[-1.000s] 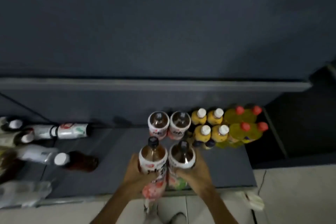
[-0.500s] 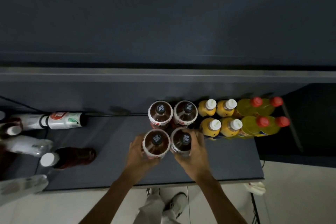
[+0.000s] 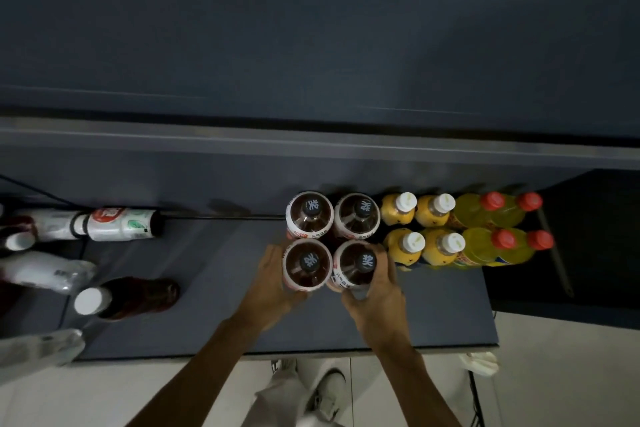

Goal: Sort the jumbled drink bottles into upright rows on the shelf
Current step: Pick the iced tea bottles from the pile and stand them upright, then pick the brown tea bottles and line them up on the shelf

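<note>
Our L hand point(image 3: 273, 282) grips the front-left tea bottle point(image 3: 306, 264), R hand point(image 3: 375, 291) grips the front-right tea bottle point(image 3: 356, 265); both upright on the shelf point(image 3: 214, 288), touching the back pair point(image 3: 332, 215), beside the yellow bottles point(image 3: 422, 229).

left hand point(image 3: 273, 282) and right hand point(image 3: 375, 291) forward (fingers curled), forearms converging
</note>
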